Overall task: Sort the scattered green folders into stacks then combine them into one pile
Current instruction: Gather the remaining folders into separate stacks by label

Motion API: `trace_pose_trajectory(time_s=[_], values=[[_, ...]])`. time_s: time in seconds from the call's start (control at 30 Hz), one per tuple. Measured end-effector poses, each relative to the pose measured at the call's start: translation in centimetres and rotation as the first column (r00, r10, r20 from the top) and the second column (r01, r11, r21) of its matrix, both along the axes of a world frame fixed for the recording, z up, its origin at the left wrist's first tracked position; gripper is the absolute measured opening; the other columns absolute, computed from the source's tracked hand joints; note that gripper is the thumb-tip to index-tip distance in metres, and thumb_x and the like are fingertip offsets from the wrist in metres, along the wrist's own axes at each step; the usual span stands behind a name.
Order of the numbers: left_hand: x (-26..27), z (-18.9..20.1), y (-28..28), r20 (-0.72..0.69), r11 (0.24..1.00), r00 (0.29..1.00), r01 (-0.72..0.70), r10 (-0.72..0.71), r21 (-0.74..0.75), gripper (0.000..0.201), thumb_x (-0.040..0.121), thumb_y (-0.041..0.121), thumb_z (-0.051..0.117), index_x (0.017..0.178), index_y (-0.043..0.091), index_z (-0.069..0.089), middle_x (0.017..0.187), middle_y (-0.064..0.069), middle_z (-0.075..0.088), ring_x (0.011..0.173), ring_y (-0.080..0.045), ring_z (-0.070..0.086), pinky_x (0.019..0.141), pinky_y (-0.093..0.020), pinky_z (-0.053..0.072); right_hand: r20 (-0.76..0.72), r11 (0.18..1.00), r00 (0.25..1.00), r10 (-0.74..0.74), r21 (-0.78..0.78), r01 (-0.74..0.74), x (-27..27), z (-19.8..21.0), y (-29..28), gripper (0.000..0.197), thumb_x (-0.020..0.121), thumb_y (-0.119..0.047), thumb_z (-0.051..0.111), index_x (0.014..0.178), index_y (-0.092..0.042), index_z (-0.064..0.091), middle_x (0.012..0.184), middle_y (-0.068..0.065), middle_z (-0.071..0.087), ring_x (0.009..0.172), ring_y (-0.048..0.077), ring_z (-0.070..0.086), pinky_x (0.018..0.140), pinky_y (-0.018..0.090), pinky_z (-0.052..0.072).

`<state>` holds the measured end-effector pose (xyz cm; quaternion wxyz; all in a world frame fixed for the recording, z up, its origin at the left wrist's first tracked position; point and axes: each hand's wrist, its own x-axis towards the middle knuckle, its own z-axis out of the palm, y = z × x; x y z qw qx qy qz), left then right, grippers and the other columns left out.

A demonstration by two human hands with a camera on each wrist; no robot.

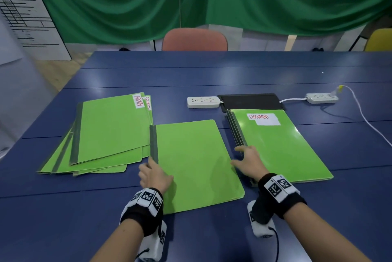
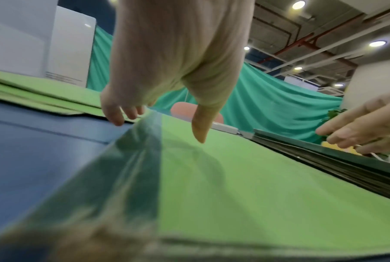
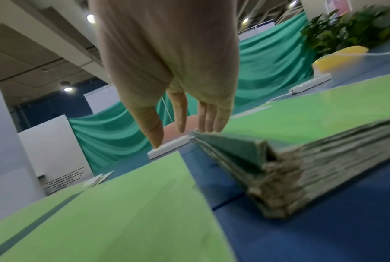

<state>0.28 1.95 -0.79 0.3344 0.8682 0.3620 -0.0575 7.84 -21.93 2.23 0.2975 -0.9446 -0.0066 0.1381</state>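
Note:
A single plain green folder (image 1: 195, 164) (image 2: 256, 177) (image 3: 126, 203) lies flat in the middle of the blue table (image 1: 212, 75). My left hand (image 1: 149, 166) (image 2: 158, 127) sits at its grey spine, with the fingers reaching past the edge and the thumb over the cover. To the left, several green folders (image 1: 110, 130) lie fanned, the top one labelled ADMIN. To the right stands a neat stack (image 1: 280, 145) (image 3: 301, 141) topped by a DOCUMENT label. My right hand (image 1: 237, 156) (image 3: 182, 136) has straight fingers touching that stack's spine edge, its thumb towards the middle folder.
Behind the folders lie two white power strips (image 1: 203, 102) (image 1: 321, 98), a flat black object (image 1: 251, 101) and a white cable (image 1: 364, 117) trailing off to the right. A pink chair (image 1: 194, 39) and a yellow chair (image 1: 379, 40) stand at the far edge, before a green curtain.

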Motion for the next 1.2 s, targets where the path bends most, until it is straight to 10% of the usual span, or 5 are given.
trace_pose_trajectory(time_s=[0.43, 1.03, 1.2], values=[[8.9, 1.9, -14.7, 0.154, 0.853, 0.886, 0.464, -0.438, -0.238, 0.047, 0.093, 0.025, 0.05, 0.135, 0.007, 0.039, 0.139, -0.012, 0.038, 0.129, -0.027, 0.04, 0.11, -0.032, 0.03, -0.059, 0.959, 0.978, -0.201, -0.216, 0.184, 6.3, -1.3, -11.0, 0.055, 0.088, -0.03, 0.059, 0.135, -0.008, 0.042, 0.138, 0.019, 0.038, 0.13, 0.031, 0.034, 0.109, 0.042, 0.03], [13.9, 0.7, -20.2, -0.05, 0.879, 0.992, 0.083, -0.12, -0.469, 0.086, 0.084, 0.04, 0.063, 0.142, -0.005, 0.019, 0.151, -0.016, 0.027, 0.138, -0.03, 0.031, 0.108, -0.039, 0.031, -0.203, 0.855, 0.831, -0.518, -0.095, 0.51, 12.9, -3.8, -18.4, 0.112, 0.055, -0.063, 0.077, 0.137, -0.002, 0.032, 0.141, 0.025, 0.033, 0.13, 0.04, 0.032, 0.107, 0.047, 0.031], [12.3, 1.9, -19.5, 0.096, 0.83, 0.993, 0.107, -0.065, -0.548, 0.094, 0.085, 0.031, 0.064, 0.148, 0.002, 0.0, 0.156, -0.013, 0.012, 0.143, -0.026, 0.019, 0.115, -0.039, 0.02, -0.262, 0.858, 0.842, -0.471, 0.083, 0.506, 13.8, -5.1, -18.7, 0.112, 0.018, -0.078, 0.077, 0.102, -0.005, 0.058, 0.114, 0.014, 0.059, 0.115, 0.034, 0.053, 0.1, 0.046, 0.043]])
